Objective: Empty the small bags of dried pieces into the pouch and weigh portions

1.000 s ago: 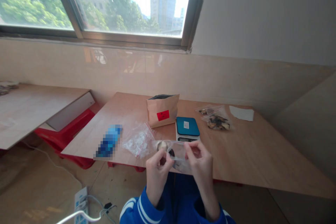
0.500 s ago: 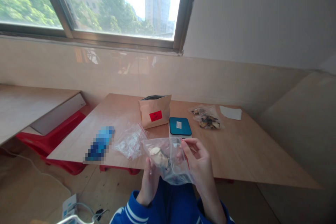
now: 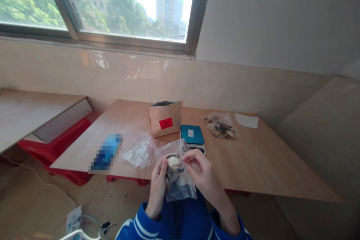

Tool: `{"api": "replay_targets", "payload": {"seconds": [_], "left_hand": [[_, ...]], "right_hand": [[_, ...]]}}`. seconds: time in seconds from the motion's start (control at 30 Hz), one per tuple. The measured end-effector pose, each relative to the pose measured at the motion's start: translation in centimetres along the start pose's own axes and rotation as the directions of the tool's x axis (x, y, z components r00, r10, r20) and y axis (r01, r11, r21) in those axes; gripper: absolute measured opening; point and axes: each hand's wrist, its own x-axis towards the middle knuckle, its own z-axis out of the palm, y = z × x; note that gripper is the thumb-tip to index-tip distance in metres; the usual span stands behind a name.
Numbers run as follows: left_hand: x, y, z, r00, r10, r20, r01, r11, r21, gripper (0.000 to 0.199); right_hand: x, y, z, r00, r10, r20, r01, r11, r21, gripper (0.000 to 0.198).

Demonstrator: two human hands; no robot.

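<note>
A clear zip bag (image 3: 180, 191) with dark and cream dried slices inside, perhaps dried mushrooms, hangs upright between my hands at the table's front edge. My left hand (image 3: 158, 180) is closed on the bag's left side, thumb upward. On its right side, my right hand (image 3: 201, 167) pinches the plastic between thumb and fingertips. The bag's upper part, with a red line along its edge, tilts toward the back. Just behind it is a digital scale (image 3: 192, 135) with a blue top, its front partly covered by the bag.
An open brown paper pouch (image 3: 164, 120) with a red label stands behind the scale's left. Empty-looking zip bags (image 3: 137, 152) lie left, beside a pixelated blue item (image 3: 107, 153). Filled zip bags (image 3: 223, 129) and a white paper (image 3: 246, 120) lie right. Red stools (image 3: 64, 138) stand below.
The zip bag has turned from lying slantwise to hanging upright. My right hand has shifted left and down from the red-edged opening to the bag's side.
</note>
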Motion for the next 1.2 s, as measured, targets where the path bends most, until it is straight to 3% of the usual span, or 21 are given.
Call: {"api": "replay_targets", "payload": {"seconds": [0.1, 0.2, 0.33, 0.43, 0.6, 0.7, 0.8, 0.93, 1.03, 1.1, 1.2], "left_hand": [[0.0, 0.0, -0.3, 1.000, -0.004, -0.011, 0.003, 1.000, -0.024, 0.045], [0.2, 0.2, -0.6, 0.999, 0.032, 0.004, -0.032, 0.999, 0.000, 0.045], [0.5, 0.3, -0.9, 0.996, 0.076, 0.036, -0.079, 0.992, 0.093, 0.048], [0.6, 0.2, -1.0, 0.995, 0.096, 0.025, -0.099, 0.979, 0.178, 0.048], [0.6, 0.1, -1.0, 0.991, 0.135, 0.003, -0.130, 0.947, 0.293, 0.049], [0.6, 0.1, -1.0, 0.998, 0.068, -0.005, -0.065, 0.967, 0.245, 0.054], [0.7, -0.1, -1.1, 0.997, -0.003, -0.079, 0.016, 0.986, 0.164, 0.056], [0.9, -0.3, -1.1, 0.988, 0.001, -0.157, 0.021, 0.990, 0.138, 0.051], [0.9, -0.3, -1.0, 0.977, -0.059, -0.204, 0.074, 0.995, 0.064, 0.047], [0.9, -0.2, -0.9, 0.975, -0.116, -0.192, 0.112, 0.993, -0.029, 0.049], [0.8, 0.0, -0.8, 0.980, -0.177, -0.086, 0.160, 0.971, -0.175, 0.051]], "right_hand": [[0.1, 1.4, -0.2, 0.998, 0.064, -0.019, -0.062, 0.992, 0.113, 0.009], [0.4, 2.0, -1.0, 0.987, 0.045, 0.157, -0.062, 0.992, 0.108, 0.027], [1.1, 1.4, -2.0, 0.891, -0.027, 0.453, 0.005, 0.999, 0.050, 0.057], [1.8, 0.9, -1.8, 0.838, -0.029, 0.545, 0.026, 1.000, 0.013, 0.055], [2.6, 1.2, -0.6, 0.856, 0.010, 0.517, 0.037, 0.996, -0.081, 0.035], [2.7, 1.5, -0.3, 0.879, 0.025, 0.476, 0.032, 0.993, -0.112, 0.025], [2.7, 1.8, -0.2, 0.882, 0.053, 0.469, 0.028, 0.986, -0.165, 0.031], [2.5, 2.2, 0.0, 0.826, 0.092, 0.556, 0.001, 0.986, -0.165, 0.052], [2.5, 2.5, 0.1, 0.820, 0.116, 0.561, -0.007, 0.981, -0.193, 0.051], [2.6, 2.5, 0.2, 0.834, 0.111, 0.541, 0.006, 0.978, -0.211, 0.049], [2.8, 2.5, 0.3, 0.856, 0.074, 0.512, 0.045, 0.975, -0.216, 0.048]]}}
